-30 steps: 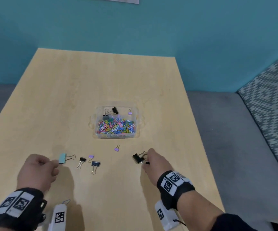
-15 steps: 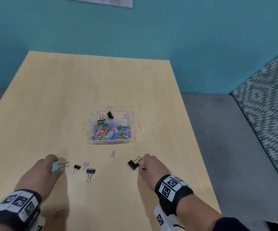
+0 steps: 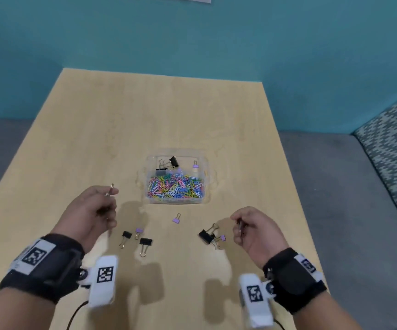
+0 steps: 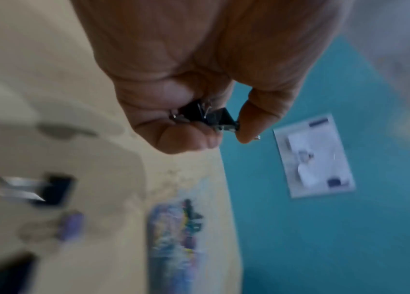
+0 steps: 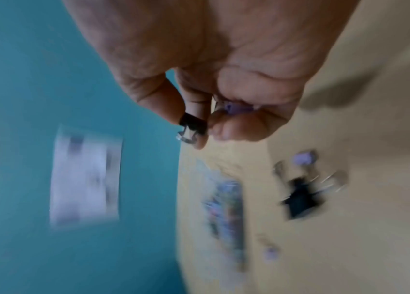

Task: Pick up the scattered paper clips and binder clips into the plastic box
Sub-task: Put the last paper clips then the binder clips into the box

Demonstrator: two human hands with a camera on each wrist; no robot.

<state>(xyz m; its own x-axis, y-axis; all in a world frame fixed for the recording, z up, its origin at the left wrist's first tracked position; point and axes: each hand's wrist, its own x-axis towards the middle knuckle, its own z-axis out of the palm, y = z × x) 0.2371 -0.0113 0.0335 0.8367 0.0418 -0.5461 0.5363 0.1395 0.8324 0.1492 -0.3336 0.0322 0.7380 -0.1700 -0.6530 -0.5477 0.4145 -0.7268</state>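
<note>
The clear plastic box [image 3: 208,173] sits mid-table, holding many coloured paper clips [image 3: 176,188] and a few binder clips. My left hand [image 3: 108,198] hovers left of the box, its fingers curled round dark binder clips [image 4: 208,117]; a wire handle [image 3: 111,188] sticks up from the fingers. My right hand [image 3: 239,228] hovers at the front right and pinches a small black binder clip [image 5: 192,123], with a purple clip [image 5: 236,107] tucked under its curled fingers. A large black binder clip [image 3: 205,235] and a purple clip [image 3: 221,238] lie just left of it.
Loose on the wooden table [image 3: 145,115]: a purple clip [image 3: 176,219] in front of the box, two black binder clips [image 3: 126,235] [image 3: 145,241] and a small purple one [image 3: 139,231] between the hands. The table's right edge [image 3: 295,210] drops to grey floor.
Both hands have lifted off the table with clips in their fingers. The light blue clip near the left hand is gone from the table. The large black clip stays by the right hand.
</note>
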